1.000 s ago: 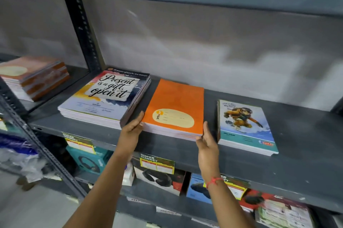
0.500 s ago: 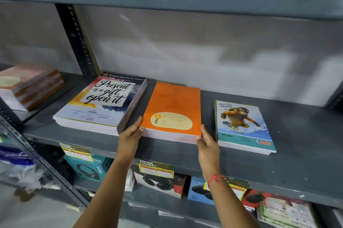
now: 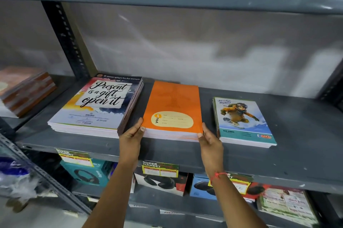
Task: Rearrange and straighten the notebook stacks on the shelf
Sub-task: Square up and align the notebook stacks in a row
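Three notebook stacks lie on the grey shelf (image 3: pixel 306 155). The orange stack (image 3: pixel 173 101) sits in the middle. My left hand (image 3: pixel 130 135) grips its near left corner and my right hand (image 3: pixel 210 139) grips its near right corner. To the left lies a larger stack with a "Present is a gift, open it" cover (image 3: pixel 96 103), slightly angled. To the right lies a smaller stack with a snowboarder cover (image 3: pixel 243 121), close to my right hand.
A dark slotted upright (image 3: pixel 65 38) stands behind the left stack. Another brown-orange stack (image 3: pixel 26 88) rests on the neighbouring shelf at far left. Below, boxed headphones (image 3: pixel 85 174) and price tags (image 3: pixel 159 169) fill the lower shelf. The shelf's right end is bare.
The orange stack has turned from slanted to nearly square with the shelf front. Both hands stayed at its near corners, the right one closing in against the corner.
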